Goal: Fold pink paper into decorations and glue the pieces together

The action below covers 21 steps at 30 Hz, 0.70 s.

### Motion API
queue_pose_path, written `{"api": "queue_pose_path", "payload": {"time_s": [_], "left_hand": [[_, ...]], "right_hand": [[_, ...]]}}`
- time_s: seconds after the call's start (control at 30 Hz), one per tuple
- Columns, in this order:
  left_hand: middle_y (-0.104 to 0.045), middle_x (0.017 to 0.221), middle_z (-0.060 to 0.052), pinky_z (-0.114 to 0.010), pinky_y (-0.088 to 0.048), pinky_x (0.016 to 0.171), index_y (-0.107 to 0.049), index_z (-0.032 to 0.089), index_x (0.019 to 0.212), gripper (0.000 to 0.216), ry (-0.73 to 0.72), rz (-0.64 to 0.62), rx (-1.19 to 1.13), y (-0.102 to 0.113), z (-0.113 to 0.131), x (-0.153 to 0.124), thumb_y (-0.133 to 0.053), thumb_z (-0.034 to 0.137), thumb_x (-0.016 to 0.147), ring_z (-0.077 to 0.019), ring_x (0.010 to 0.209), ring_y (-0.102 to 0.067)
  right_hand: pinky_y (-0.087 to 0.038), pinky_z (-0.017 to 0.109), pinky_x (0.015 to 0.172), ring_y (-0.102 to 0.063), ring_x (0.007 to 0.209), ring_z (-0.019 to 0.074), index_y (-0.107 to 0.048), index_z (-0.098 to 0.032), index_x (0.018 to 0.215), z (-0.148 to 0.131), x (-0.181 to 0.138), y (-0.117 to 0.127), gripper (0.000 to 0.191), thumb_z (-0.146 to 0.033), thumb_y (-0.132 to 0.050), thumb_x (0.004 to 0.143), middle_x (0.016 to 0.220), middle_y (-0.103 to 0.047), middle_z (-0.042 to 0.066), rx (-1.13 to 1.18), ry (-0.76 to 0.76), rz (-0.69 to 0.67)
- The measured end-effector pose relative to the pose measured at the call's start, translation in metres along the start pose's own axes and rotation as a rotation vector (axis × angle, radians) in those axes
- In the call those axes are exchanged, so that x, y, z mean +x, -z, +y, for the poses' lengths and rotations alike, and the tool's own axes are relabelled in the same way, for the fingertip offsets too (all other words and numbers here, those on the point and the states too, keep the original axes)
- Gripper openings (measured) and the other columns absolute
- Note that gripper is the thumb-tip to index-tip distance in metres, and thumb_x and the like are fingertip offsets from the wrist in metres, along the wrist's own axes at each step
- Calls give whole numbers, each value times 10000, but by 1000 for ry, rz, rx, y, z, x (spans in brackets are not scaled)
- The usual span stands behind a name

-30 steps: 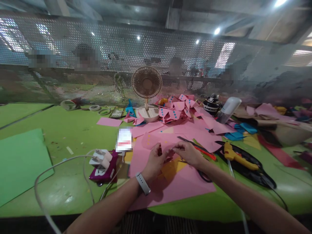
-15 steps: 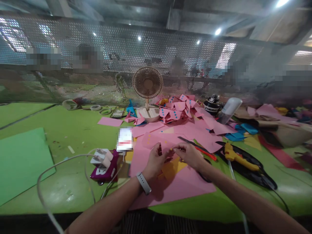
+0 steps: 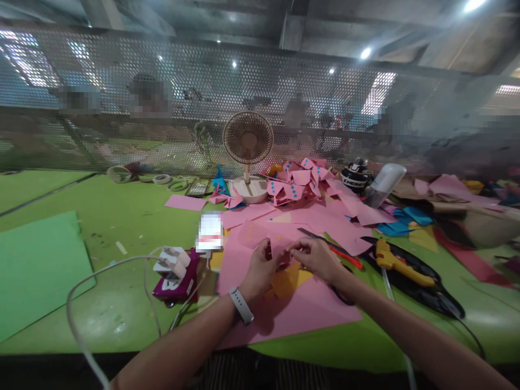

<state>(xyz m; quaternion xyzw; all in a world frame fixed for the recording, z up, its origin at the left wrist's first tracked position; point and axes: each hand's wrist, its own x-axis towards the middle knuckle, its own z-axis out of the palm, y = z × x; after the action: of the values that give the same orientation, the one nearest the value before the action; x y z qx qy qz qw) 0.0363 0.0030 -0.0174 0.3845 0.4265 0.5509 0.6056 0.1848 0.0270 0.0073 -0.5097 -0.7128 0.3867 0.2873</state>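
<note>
My left hand (image 3: 260,270), with a pale band on the wrist, hovers over a pink paper sheet (image 3: 300,319). Its fingers are bent and the thumb stands apart from them; I make out nothing held there. Close to that thumb, my right hand (image 3: 312,257) pinches a tiny yellow piece (image 3: 288,249) between thumb and fingertips. Beneath both hands lie orange-yellow paper pieces (image 3: 290,280). Just beyond, a pink paper (image 3: 260,234) carries several small yellow dots. Scissors with orange handles (image 3: 345,257) rest right of my right hand.
A yellow glue gun (image 3: 400,264) lies on a black holder to the right. Left are a phone (image 3: 209,232), white plugs (image 3: 173,262) on a purple box, and cables. Behind stand a fan (image 3: 248,140) and a pile of folded pink papers (image 3: 298,181). Green card (image 3: 40,276) lies far left.
The whole view has shifted slightly, with things appearing a little further right. Both hands keep nearly the same pose, and the tiny yellow piece stays in my right fingertips.
</note>
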Motion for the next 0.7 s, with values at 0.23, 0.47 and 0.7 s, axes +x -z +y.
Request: {"api": "queue_pose_path", "payload": {"time_s": [0.23, 0.47, 0.7], "left_hand": [[-492, 678, 53, -317, -526, 671, -335, 191, 692, 449, 52, 11, -61, -1, 6, -4, -760, 304, 602, -97, 624, -567], [-448, 607, 72, -288, -505, 648, -324, 187, 659, 455, 51, 20, -56, 0, 7, -5, -759, 314, 614, -98, 618, -557], [-574, 675, 6, -335, -489, 731, -389, 167, 641, 395, 146, -12, -89, 2, 8, -5, -752, 323, 632, -131, 662, -598]], "right_hand": [[-420, 223, 560, -529, 608, 118, -662, -172, 784, 5, -2, -3, 150, -233, -526, 784, 727, -621, 17, -254, 271, 189], [-421, 246, 642, -553, 677, 135, -682, -196, 890, 9, -4, -4, 173, -243, -526, 832, 748, -590, 25, -355, 422, 256], [-410, 233, 605, -554, 680, 128, -680, -219, 936, 8, -8, -6, 196, -248, -507, 850, 778, -575, 23, -487, 451, 292]]}}
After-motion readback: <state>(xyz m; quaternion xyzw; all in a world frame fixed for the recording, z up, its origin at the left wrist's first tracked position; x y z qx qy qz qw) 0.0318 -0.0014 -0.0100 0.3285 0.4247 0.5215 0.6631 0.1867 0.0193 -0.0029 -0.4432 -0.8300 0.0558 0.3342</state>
